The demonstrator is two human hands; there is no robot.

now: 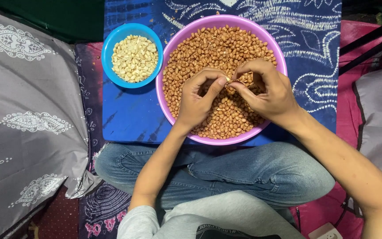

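Above the large round purple plastic bowl (173, 53) of brown-skinned peanuts (208, 48), the 2 hands meet: left hand (198, 98) and right hand (266, 90) both pinch 1 pale peanut (228, 80) between fingertips. Left of that bowl, touching it, sits a small blue plastic bowl (109, 44) of skinned pale peanuts (134, 58), on the blue patterned surface (129, 115).

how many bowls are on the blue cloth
2. The big purple bowl of brown peanuts sits in front of the person, under both hands. The small blue bowl of pale peeled peanuts stands just to its left, rims nearly touching. No others show.
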